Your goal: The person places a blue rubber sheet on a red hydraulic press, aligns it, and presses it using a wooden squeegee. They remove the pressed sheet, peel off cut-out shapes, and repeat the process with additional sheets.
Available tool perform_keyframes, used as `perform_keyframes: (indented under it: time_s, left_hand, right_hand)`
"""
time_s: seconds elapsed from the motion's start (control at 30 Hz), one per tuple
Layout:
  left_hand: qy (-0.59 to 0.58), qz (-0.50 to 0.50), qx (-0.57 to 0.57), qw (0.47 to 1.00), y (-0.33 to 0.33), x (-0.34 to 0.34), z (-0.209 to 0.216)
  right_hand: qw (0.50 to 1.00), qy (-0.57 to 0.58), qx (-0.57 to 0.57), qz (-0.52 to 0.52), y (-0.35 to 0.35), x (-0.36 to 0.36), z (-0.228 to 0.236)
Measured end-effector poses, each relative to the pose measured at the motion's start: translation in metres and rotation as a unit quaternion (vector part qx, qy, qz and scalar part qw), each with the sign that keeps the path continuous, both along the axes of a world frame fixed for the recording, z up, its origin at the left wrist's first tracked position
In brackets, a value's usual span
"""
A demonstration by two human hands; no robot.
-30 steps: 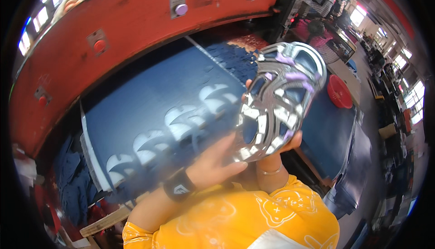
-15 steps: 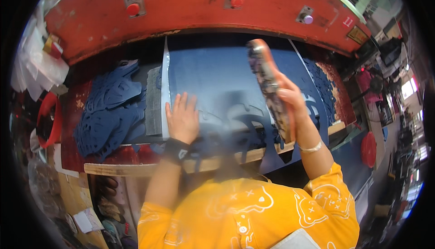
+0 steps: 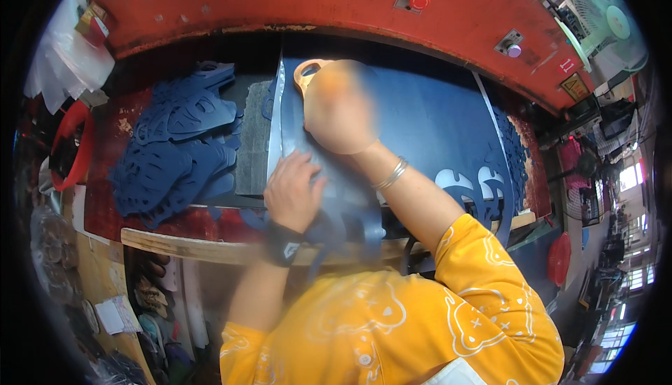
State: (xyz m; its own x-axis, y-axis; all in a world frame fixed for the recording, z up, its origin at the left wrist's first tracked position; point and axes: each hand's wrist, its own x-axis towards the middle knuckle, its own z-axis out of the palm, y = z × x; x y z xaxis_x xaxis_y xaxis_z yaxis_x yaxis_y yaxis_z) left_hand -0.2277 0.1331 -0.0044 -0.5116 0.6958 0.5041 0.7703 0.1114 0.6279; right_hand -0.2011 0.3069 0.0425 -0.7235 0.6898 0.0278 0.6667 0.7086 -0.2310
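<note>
1. Blue sheet material (image 3: pixel 420 105) covers the middle of the bed below the red press beam (image 3: pixel 336 14). Its broad central stretch shows no openings, so most of the visible surface looks unused.
2. Progress seems well past the start: slotted blue pieces (image 3: pixel 175 150) lie heaped at the left, beyond a grey pad (image 3: pixel 253 143). Curved cut-outs (image 3: pixel 455 185) break the sheet's near edge toward the right, while narrow strips hang over the wooden rail (image 3: pixel 210 248). The unbroken area appears to be what is left (how many pieces it would yield cannot be judged).
3. The tan-rimmed cutting die (image 3: pixel 299 77) is at the sheet's left end, toward the far side, its looped tip showing past the hand. Whether it lies flat on the sheet is hidden.
4. The person's right hand (image 3: pixel 341 115) covers most of the die, its forearm slanting up and leftward across the sheet. Blur hides the fingers, so how tightly they close, or whether they grip at all, cannot be told.
5. The left hand (image 3: pixel 294 192) rests palm-down near the sheet's left near corner, fingers loosely extended and holding nothing, its wrist circled by a black band (image 3: pixel 282 241).
</note>
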Motion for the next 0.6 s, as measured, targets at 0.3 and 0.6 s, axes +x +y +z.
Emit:
perform_keyframes:
  time_s: [0.3,0.6]
  left_hand:
    - [0.006,-0.031,0.0,1.0,0.006,-0.016,0.007]
    - [-0.048,-0.026,-0.007,0.999,0.006,-0.016,0.008]
  right_hand:
    - [0.99,0.077,0.002,0.115,0.019,0.015,0.004]
    - [0.992,0.08,0.024,0.091,-0.003,0.018,0.002]
